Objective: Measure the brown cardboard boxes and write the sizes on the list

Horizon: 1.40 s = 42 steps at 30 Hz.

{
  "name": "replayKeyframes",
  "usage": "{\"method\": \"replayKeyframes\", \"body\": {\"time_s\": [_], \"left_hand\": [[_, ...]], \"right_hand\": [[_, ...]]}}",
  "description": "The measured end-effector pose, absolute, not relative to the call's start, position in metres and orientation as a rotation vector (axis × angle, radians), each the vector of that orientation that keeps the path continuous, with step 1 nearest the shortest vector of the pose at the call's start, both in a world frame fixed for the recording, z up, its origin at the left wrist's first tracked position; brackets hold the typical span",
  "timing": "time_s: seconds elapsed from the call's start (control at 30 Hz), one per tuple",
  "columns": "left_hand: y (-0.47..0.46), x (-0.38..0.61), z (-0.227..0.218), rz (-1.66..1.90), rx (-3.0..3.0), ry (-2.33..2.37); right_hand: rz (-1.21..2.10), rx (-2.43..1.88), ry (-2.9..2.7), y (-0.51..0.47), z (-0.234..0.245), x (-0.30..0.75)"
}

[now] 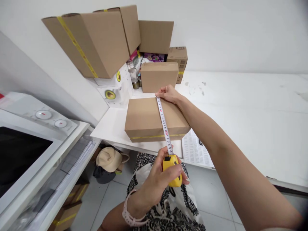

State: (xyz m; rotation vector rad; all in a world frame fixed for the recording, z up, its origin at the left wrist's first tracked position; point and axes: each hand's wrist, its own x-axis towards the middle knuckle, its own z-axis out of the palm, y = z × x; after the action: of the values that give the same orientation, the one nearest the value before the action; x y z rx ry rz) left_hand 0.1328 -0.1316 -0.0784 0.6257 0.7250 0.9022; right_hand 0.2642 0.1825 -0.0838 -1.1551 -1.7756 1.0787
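Observation:
My left hand [160,175] is wrapped round the yellow case of a tape measure [173,184], just in front of the table's near edge. The white blade [163,120] is drawn out across the top of a closed cardboard box [144,115] and runs past its near edge to the case. At the box's far edge, my right hand [168,93] pinches the blade's end between thumb and fingers. The box lies on the white table [110,125], with a strip of yellow tape along its near side.
Behind stands another cardboard box [158,77], with larger boxes [106,41] stacked at the back left on white cartons [108,93]. A printed sheet [196,149] lies right of the measured box. A microwave [31,141] is at left; a beige cap [109,158] hangs below.

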Motion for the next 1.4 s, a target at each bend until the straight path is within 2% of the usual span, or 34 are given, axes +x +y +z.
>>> {"method": "replayKeyframes", "body": {"time_s": [0.43, 0.8, 1.4], "left_hand": [[-0.131, 0.13, -0.083, 0.933, 0.638, 0.764], [-0.097, 0.128, -0.08, 1.023, 0.654, 0.76], [-0.098, 0.133, -0.078, 1.052, 0.647, 0.807]], "right_hand": [[0.973, -1.273, -1.892, 0.187, -0.082, 0.264], [0.994, -1.224, -1.835, 0.19, -0.086, 0.263], [0.97, -1.266, -1.89, 0.186, -0.079, 0.263]]}}
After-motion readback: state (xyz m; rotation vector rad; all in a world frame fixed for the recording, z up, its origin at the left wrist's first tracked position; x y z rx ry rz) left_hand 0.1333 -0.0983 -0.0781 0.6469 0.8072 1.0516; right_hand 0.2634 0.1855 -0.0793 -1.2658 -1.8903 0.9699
